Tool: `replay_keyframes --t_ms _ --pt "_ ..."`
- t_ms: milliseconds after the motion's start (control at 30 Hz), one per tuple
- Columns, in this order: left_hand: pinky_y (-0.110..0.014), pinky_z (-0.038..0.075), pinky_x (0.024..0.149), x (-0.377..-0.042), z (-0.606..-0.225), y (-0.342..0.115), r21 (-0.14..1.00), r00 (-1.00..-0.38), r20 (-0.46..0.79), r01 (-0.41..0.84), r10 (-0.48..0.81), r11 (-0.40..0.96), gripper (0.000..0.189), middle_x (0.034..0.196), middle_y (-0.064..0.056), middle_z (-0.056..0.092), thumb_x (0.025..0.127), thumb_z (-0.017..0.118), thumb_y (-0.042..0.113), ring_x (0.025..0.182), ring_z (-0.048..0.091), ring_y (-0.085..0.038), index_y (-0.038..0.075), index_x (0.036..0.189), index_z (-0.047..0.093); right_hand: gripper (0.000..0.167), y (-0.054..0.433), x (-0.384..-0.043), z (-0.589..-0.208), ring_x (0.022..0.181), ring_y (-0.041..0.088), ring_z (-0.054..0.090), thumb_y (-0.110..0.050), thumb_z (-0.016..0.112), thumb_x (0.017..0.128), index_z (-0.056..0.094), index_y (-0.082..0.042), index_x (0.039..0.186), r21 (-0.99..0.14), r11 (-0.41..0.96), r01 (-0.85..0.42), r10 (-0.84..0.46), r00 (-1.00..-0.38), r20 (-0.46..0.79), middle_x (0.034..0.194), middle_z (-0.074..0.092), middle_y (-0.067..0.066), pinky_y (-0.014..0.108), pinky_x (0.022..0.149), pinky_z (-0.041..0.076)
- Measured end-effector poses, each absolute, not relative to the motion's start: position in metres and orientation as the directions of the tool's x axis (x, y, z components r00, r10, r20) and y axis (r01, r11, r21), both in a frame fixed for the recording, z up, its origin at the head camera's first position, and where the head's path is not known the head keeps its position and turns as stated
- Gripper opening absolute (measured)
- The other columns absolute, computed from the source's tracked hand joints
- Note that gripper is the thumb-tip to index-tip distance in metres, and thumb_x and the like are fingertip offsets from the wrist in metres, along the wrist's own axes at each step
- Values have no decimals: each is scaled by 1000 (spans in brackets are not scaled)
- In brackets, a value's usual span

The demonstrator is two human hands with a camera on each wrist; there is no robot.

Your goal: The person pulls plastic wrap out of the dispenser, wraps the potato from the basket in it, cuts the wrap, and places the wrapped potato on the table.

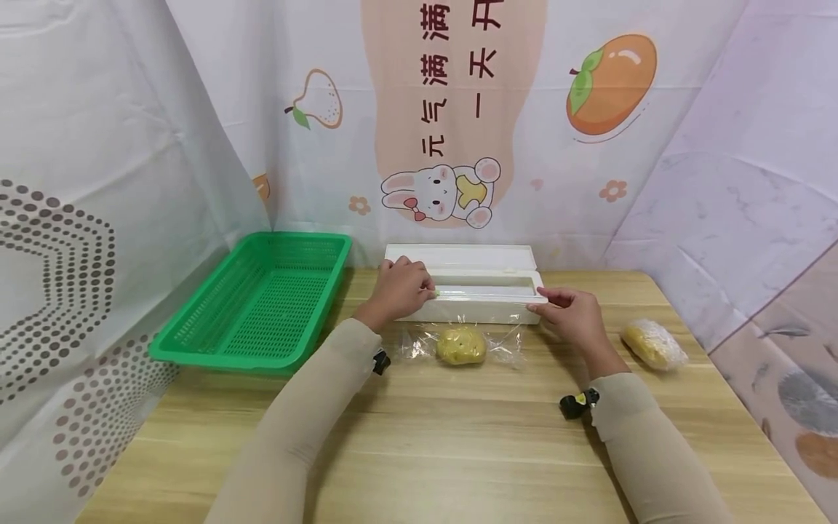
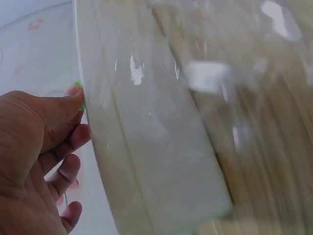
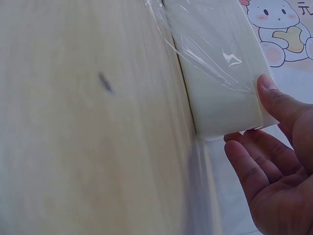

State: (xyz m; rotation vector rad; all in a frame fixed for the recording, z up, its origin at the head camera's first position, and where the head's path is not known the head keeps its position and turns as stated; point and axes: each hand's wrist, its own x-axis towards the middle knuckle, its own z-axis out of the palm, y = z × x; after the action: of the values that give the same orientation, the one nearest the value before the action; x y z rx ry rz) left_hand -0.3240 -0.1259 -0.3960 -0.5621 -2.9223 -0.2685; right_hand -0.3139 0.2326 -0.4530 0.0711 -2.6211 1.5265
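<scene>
A white cling film dispenser box (image 1: 471,313) lies with its lid (image 1: 461,256) raised at the back. My left hand (image 1: 401,287) is over its left part, thumb and forefinger pinching a small green slider (image 2: 81,96) at the box's edge. With thumb on the front and fingers at the end, my right hand (image 3: 283,156) holds the box's right end. Clear cling film (image 1: 507,343) hangs from the front edge down to the table. Under that film, just in front of the box, sits a yellow potato (image 1: 461,345).
At the left stands a green plastic basket (image 1: 245,362) with perforated walls. A film-wrapped potato (image 1: 653,344) lies on the wooden table (image 1: 452,451) at the right. Printed curtains (image 1: 314,175) hang behind and along both sides.
</scene>
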Motion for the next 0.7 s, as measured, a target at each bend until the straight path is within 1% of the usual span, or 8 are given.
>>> replay_keyframes --t_ms 133,267,400,533,700 --pt "-50 30 102 -324 -398 -138 177 -924 188 364 332 914 13 107 14 66 98 72 40 109 50 -18 28 97 79 60 235 -314 -455 96 -3 66 -49 87 81 73 -15 129 -861 501 -89 25 -993 117 125 74 10 16 74 57" --pt "-50 30 101 -323 -398 -147 179 -924 202 360 324 916 13 108 13 66 98 72 40 110 50 -19 28 96 78 61 235 -315 -456 95 -2 66 -50 87 80 74 -16 128 -865 495 -78 39 -993 111 124 75 8 17 74 58" --pt "-49 30 101 -322 -399 -155 199 -934 190 339 303 919 14 109 12 67 97 72 40 110 49 -19 28 97 78 61 234 -315 -457 93 -4 67 -49 88 79 74 -15 128 -877 474 -72 28 -995 97 126 74 10 21 75 60" --pt "-49 30 100 -321 -401 -166 205 -946 178 303 269 931 14 110 10 68 97 72 41 110 50 -20 28 99 77 61 233 -315 -457 92 -5 67 -47 87 80 73 -13 129 -879 470 -80 10 -995 96 128 73 12 22 75 61" --pt "-51 30 100 -317 -403 -182 203 -955 186 267 231 942 12 109 11 67 98 71 41 113 50 -22 30 97 75 60 232 -315 -457 91 -4 68 -46 87 81 73 -12 129 -883 463 -85 3 -995 97 127 73 13 25 76 61"
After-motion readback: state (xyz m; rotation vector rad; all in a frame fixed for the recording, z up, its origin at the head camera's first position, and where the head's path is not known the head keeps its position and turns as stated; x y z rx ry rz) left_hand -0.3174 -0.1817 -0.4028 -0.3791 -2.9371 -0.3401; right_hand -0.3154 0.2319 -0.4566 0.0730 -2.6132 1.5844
